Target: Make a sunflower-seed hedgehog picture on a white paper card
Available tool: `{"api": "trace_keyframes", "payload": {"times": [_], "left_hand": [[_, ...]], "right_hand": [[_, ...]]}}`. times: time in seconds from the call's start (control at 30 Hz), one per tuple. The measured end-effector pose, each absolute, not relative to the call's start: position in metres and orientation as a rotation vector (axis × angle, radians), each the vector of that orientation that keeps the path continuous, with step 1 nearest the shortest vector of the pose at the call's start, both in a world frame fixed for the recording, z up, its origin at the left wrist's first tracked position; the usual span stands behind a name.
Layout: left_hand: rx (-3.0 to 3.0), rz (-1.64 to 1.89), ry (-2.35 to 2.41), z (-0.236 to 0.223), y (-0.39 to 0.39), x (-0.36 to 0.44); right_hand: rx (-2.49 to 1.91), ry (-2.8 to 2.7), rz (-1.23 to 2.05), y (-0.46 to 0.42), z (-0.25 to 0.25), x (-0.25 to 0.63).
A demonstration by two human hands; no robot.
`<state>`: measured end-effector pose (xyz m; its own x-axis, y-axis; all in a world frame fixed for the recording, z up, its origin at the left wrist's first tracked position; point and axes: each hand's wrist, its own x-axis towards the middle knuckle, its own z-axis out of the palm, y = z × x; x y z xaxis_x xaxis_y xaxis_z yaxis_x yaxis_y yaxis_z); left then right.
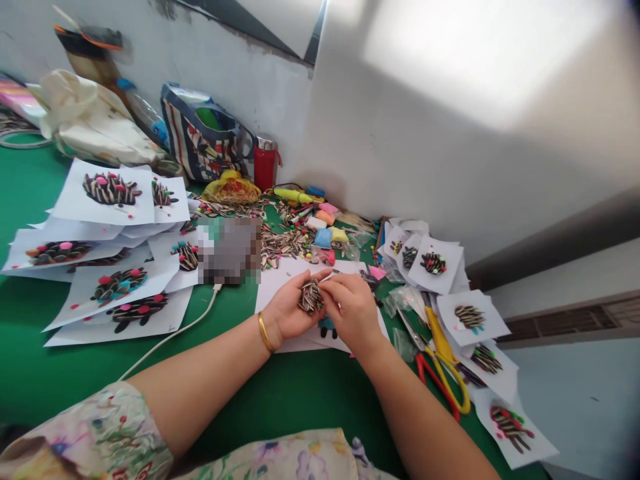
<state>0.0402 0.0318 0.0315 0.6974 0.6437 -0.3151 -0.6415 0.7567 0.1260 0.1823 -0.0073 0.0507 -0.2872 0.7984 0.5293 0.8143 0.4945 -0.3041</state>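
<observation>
My left hand (290, 313), palm up with a gold bangle on the wrist, cradles a rounded clump of striped sunflower seeds (311, 297). At the clump's right side, the thumb and fingers of my right hand (353, 310) are pinched together; whatever they hold is too small to make out. Beneath both hands lie white paper sheets (277, 277). A blue piece with dark seed feet (327, 328) shows partly on the paper below my hands.
Loose sunflower seeds (280, 243) and colored clay packets (323, 238) lie beyond the paper. Stacked sheets with seed hedgehogs (107, 217) stand left, more cards (470, 317) right. Yellow-handled scissors (443, 370) and red-handled pliers (435, 383) lie right. A white cable (180, 331) crosses the green table.
</observation>
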Motion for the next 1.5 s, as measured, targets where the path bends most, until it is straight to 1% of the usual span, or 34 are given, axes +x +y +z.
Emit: {"api": "trace_keyframes", "payload": {"times": [0.33, 0.57, 0.67, 0.87, 1.07, 1.2, 1.33, 1.43, 1.5], "left_hand": [[-0.032, 0.691, 0.378, 0.03, 0.031, 0.04], [-0.055, 0.691, 0.422, 0.03, 0.033, 0.04], [-0.055, 0.702, 0.435, 0.03, 0.034, 0.04], [-0.02, 0.775, 0.407, 0.029, 0.038, 0.035], [-0.061, 0.827, 0.348, 0.027, 0.043, 0.03], [-0.042, 0.845, 0.383, 0.026, 0.044, 0.03], [-0.033, 0.85, 0.395, 0.025, 0.044, 0.031], [-0.03, 0.853, 0.391, 0.024, 0.044, 0.032], [-0.028, 0.855, 0.393, 0.023, 0.044, 0.032]], "right_hand": [[-1.272, -2.454, -0.276, 0.003, 0.063, 0.172], [-1.333, -2.421, -0.252, 0.008, 0.069, 0.168], [-1.337, -2.337, -0.145, 0.01, 0.072, 0.17], [-1.34, -2.111, 0.192, 0.01, 0.074, 0.186], [-1.411, -1.98, 0.386, -0.009, 0.056, 0.209], [-1.488, -1.839, 0.733, -0.022, 0.035, 0.216], [-1.424, -1.661, 1.005, -0.026, 0.021, 0.216], [-1.418, -1.67, 1.018, -0.027, 0.021, 0.217], [-1.429, -1.764, 0.901, -0.029, 0.025, 0.219]]}}
